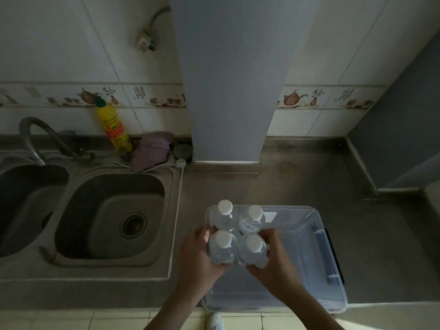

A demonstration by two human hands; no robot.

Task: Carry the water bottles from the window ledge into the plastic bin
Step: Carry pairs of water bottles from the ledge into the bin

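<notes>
A clear plastic bin [319,236] stands on the grey counter near its front edge. In its far left corner two clear water bottles with white caps stand upright, one on the left [225,214] and one on the right [253,217]. Just in front of them my left hand [196,254] is wrapped around a third bottle [222,246] and my right hand [273,260] around a fourth [253,250]. Both held bottles are upright, side by side, over the bin's left half. Whether they rest on the bin floor I cannot tell.
A double steel sink [112,217] with a tap [33,136] lies left of the bin. Behind it stand a yellow detergent bottle [113,126] and a purple cloth [152,150]. A grey pillar [228,91] rises behind the bin. Bare counter [333,177] extends to the right.
</notes>
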